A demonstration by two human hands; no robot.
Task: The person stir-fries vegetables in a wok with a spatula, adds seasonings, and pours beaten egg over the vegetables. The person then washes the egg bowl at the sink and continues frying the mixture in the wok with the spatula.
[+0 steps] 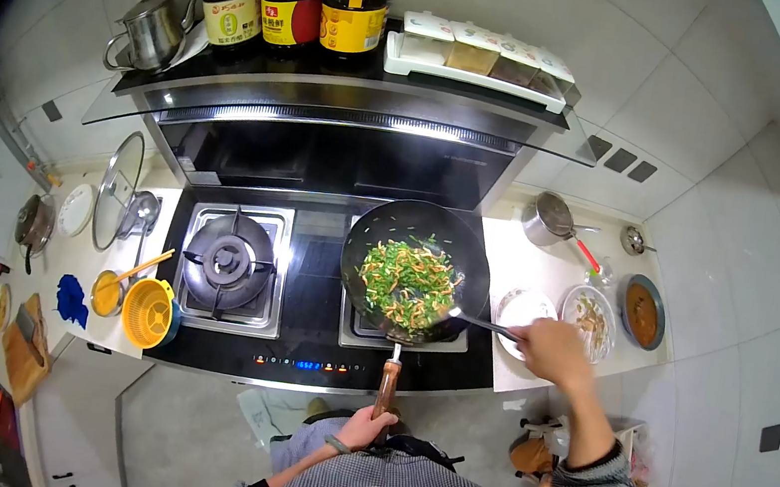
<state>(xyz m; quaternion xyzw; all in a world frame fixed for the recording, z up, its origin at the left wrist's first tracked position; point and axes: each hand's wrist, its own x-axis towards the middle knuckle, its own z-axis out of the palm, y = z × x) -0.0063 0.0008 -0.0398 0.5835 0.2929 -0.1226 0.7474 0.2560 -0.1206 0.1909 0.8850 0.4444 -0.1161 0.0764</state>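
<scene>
A black wok [420, 218] sits on the right burner, its wooden handle [389, 379] pointing toward me. Wrapped round that handle's near end is my left hand [363, 429]. My right hand [556, 350] grips a dark-handled cooking spatula [489, 326] from the right side. The spatula's head reaches into the wok, at the right edge of the food, and is partly blurred. Chopped green vegetables mixed with orange and pale strips [407, 281] lie across the wok's bottom.
The left burner [228, 262] carries no pan. Left of it stand a yellow basket [149, 313], a bowl with chopsticks [108, 294] and a glass lid [120, 188]. On the right are a white plate [524, 304], a bowl of scraps [590, 324], a brown-filled bowl [643, 312] and a saucepan [549, 220].
</scene>
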